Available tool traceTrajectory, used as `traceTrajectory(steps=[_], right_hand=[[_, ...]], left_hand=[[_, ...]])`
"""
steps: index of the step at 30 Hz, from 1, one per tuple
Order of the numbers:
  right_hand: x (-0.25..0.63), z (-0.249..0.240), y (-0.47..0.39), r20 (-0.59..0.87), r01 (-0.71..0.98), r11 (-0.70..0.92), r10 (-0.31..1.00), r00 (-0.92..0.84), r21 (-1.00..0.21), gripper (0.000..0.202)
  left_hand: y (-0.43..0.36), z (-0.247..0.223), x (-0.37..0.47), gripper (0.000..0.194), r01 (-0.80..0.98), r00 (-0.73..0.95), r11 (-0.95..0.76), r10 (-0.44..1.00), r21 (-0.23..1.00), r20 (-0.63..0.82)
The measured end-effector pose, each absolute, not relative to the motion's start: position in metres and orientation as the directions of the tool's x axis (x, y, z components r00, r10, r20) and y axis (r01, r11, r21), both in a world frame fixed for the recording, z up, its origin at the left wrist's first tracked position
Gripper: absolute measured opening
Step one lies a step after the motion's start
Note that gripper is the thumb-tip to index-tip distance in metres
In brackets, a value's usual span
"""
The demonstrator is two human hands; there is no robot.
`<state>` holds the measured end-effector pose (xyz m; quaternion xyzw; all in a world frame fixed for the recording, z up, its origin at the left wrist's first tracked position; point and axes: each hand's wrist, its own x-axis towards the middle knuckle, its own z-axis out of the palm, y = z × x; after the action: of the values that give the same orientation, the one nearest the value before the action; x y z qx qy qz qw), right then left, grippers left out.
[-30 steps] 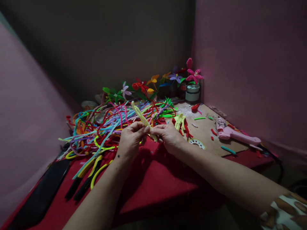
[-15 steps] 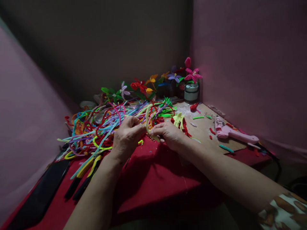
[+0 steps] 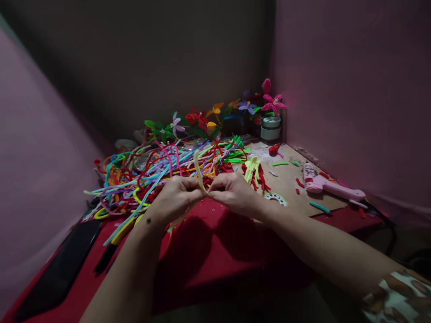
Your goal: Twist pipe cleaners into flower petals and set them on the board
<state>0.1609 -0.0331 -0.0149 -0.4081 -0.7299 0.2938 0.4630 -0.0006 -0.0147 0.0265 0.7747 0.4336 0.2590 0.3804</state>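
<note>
Over the front of the table, a pale yellow pipe cleaner is pinched between my two hands. My left hand is closed on it with thumb and forefinger, and one length of it sticks up above the fingers. My right hand pinches the same pipe cleaner close beside the left fingertips. Part of it is hidden behind the fingers. Just past my left hand lies a tangled heap of coloured pipe cleaners. A pale yellow bundle of pipe cleaner pieces lies beyond my right hand.
A pink glue gun rests on the cardboard at the right. Yellow-and-black pliers and a flat black object lie at the left. Pipe-cleaner flowers and a jar stand at the back. A white ring lies by my right forearm.
My hands have come together, and the yellow pipe cleaner's upright part has shifted left. A pale length now shows below my left hand. The white ring has become more visible.
</note>
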Motion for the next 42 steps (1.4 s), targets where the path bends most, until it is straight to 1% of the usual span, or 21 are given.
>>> traceTrajectory(steps=[2,4,6,8,10,12,13,16,18,20,22,23,26,29,31,32,33,35,38,40,42], right_hand=[[0.159,-0.018,-0.037,0.657,0.490,0.681,0.710,-0.255,-0.545,0.020],[0.159,-0.020,-0.040,0.765,0.575,0.751,0.566,-0.306,-0.326,0.020],[0.159,-0.020,-0.042,0.805,0.592,0.771,0.496,-0.326,-0.235,0.020],[0.159,-0.017,-0.043,0.813,0.553,0.771,0.520,-0.262,-0.315,0.021],[0.159,-0.012,-0.044,0.755,0.422,0.724,0.643,-0.127,-0.546,0.020],[0.160,-0.007,-0.043,0.573,0.190,0.567,0.819,-0.030,-0.801,0.018],[0.161,-0.005,-0.042,0.463,0.062,0.464,0.886,-0.034,-0.883,0.017],[0.164,-0.003,-0.039,0.279,-0.211,0.245,0.948,-0.151,-0.946,0.015],[0.166,-0.003,-0.038,0.271,-0.279,0.208,0.939,-0.210,-0.937,0.014],[0.168,-0.002,-0.038,0.275,-0.272,0.206,0.929,-0.248,-0.940,0.013],[0.168,-0.001,-0.039,0.278,-0.220,0.223,0.923,-0.267,-0.950,0.013],[0.167,-0.001,-0.040,0.290,-0.184,0.247,0.920,-0.263,-0.951,0.013],[0.164,-0.004,-0.043,0.425,0.013,0.435,0.886,-0.185,-0.901,0.014],[0.160,-0.012,-0.043,0.679,0.342,0.678,0.721,-0.137,-0.651,0.017],[0.158,-0.017,-0.042,0.776,0.484,0.734,0.610,-0.161,-0.476,0.018],[0.158,-0.019,-0.041,0.791,0.513,0.737,0.589,-0.167,-0.441,0.018],[0.158,-0.020,-0.040,0.783,0.513,0.729,0.600,-0.161,-0.453,0.018],[0.158,-0.019,-0.037,0.700,0.422,0.676,0.703,-0.125,-0.604,0.018],[0.160,-0.014,-0.034,0.410,0.111,0.425,0.902,-0.133,-0.898,0.017],[0.161,-0.011,-0.033,0.241,-0.056,0.235,0.954,-0.177,-0.970,0.018],[0.162,-0.009,-0.033,0.170,-0.114,0.151,0.967,-0.188,-0.982,0.017]], left_hand=[[-0.008,0.019,0.002,0.009,0.318,0.440,-0.046,0.892,0.947,-0.104],[-0.002,0.011,0.005,0.015,0.134,0.488,0.180,0.844,0.974,-0.223],[0.002,0.006,0.006,0.020,0.016,0.571,0.310,0.778,0.951,-0.263],[0.002,0.006,0.005,0.021,-0.004,0.590,0.311,0.768,0.950,-0.249],[-0.002,0.011,0.003,0.017,0.011,0.511,0.182,0.844,0.983,-0.162],[-0.007,0.018,0.001,0.011,0.041,0.380,-0.070,0.924,0.997,0.049],[-0.010,0.021,0.000,0.012,0.077,0.333,-0.222,0.925,0.972,0.185],[-0.016,0.028,0.000,0.011,0.203,0.379,-0.607,0.772,0.768,0.510],[-0.017,0.030,-0.001,0.007,0.267,0.467,-0.738,0.662,0.620,0.587],[-0.018,0.031,-0.001,0.004,0.313,0.518,-0.792,0.605,0.525,0.604],[-0.020,0.033,0.000,0.007,0.357,0.537,-0.783,0.618,0.510,0.573],[-0.022,0.033,0.000,0.011,0.377,0.532,-0.750,0.655,0.543,0.536],[-0.023,0.030,0.004,0.019,0.381,0.476,-0.489,0.831,0.784,0.287],[-0.017,0.019,0.008,0.019,0.232,0.483,-0.131,0.875,0.964,0.003],[-0.011,0.012,0.009,0.019,0.147,0.513,-0.027,0.857,0.989,-0.053],[-0.009,0.010,0.009,0.019,0.131,0.520,-0.021,0.853,0.991,-0.051],[-0.008,0.009,0.009,0.020,0.132,0.519,-0.035,0.854,0.991,-0.040],[-0.008,0.011,0.007,0.021,0.173,0.495,-0.086,0.869,0.981,-0.011],[-0.011,0.018,0.006,0.022,0.236,0.452,-0.169,0.891,0.957,0.045],[-0.013,0.021,0.006,0.021,0.266,0.436,-0.232,0.895,0.936,0.098],[-0.014,0.022,0.006,0.020,0.315,0.423,-0.309,0.892,0.897,0.158]])
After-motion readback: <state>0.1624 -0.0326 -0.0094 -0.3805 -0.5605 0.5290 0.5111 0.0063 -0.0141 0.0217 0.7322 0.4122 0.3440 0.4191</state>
